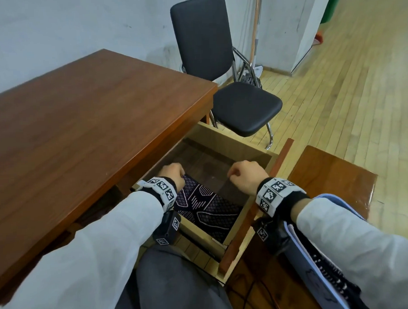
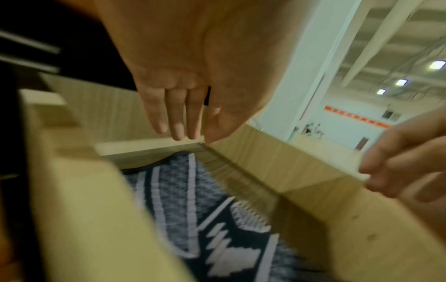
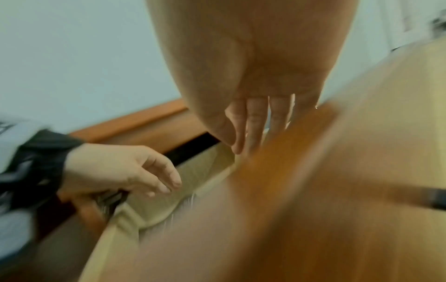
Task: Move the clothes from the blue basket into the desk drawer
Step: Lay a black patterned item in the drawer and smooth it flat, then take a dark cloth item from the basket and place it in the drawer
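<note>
1. Two hands of mine hang over the open desk drawer (image 1: 256,149), which is pulled well out from under the brown tabletop (image 1: 84,117).
2. My left hand (image 1: 172,174) is at the drawer's left side, above the far edge of the dark patterned garment (image 1: 207,208); its grip is loose, with fingers straight and relaxed in the left wrist view, holding nothing I can see.
3. My right hand (image 1: 245,176) is over the drawer's right half, fingers loosely curled and relaxed — its grip is likewise empty in the right wrist view, though that picture is blurred.
4. That garment, black with pale lines and a diamond mesh, lies flat on the drawer's floor in the near-left part; the far-right part of the floor shows bare dark wood.
5. By my right forearm sits the blue basket (image 1: 320,261) on a low wooden bench (image 1: 334,172) — a dark cloth with white marks (image 1: 329,272) lies in it.
6. Beyond the drawer stands a black chair (image 1: 243,106) on the wood floor.
</note>
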A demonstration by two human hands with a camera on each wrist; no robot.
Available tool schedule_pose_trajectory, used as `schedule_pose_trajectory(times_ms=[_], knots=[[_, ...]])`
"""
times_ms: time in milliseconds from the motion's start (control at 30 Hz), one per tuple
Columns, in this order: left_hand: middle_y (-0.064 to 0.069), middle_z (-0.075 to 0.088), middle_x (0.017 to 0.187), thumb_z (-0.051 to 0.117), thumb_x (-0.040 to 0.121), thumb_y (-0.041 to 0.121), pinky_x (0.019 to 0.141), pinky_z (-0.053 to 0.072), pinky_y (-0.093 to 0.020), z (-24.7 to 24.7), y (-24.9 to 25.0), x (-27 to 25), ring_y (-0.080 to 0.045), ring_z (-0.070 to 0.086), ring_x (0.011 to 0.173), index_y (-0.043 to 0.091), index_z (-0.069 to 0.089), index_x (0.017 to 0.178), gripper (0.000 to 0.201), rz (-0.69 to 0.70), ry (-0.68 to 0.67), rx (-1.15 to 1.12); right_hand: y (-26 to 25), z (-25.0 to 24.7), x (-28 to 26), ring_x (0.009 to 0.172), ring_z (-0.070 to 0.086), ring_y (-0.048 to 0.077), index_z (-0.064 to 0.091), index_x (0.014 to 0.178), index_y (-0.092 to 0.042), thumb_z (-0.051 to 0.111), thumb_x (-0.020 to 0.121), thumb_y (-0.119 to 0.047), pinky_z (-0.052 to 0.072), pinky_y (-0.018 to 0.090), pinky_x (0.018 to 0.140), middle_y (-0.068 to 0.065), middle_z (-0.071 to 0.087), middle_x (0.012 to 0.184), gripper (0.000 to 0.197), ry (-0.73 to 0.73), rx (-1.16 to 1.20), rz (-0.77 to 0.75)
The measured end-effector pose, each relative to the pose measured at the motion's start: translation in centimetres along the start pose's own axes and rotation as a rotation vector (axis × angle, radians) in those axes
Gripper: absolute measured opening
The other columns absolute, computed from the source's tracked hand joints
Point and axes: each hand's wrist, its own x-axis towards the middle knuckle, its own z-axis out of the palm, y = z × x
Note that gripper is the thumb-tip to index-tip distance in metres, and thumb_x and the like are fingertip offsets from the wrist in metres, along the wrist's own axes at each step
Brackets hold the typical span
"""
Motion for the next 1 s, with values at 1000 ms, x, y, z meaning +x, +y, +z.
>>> schedule_pose_trajectory(times_ms=[1000], knots=[[-0.011, 0.068, 0.111, 0.054, 0.093, 0.02, 0.092, 0.052, -0.034, 9.9, 19.3, -13.9, -0.027, 0.063, 0.104, 0.01, 0.07, 0.109, 0.025, 0.485, -0.245, -0.113, 16.9, -2.0, -16.5, 0.107, 0.063, 0.028, 0.066, 0.117, -0.011, 0.061, 0.089, -0.027, 0.05, 0.032, 0.085, 0.01, 0.067, 0.116, 0.033, -0.205, -0.287, 0.45]])
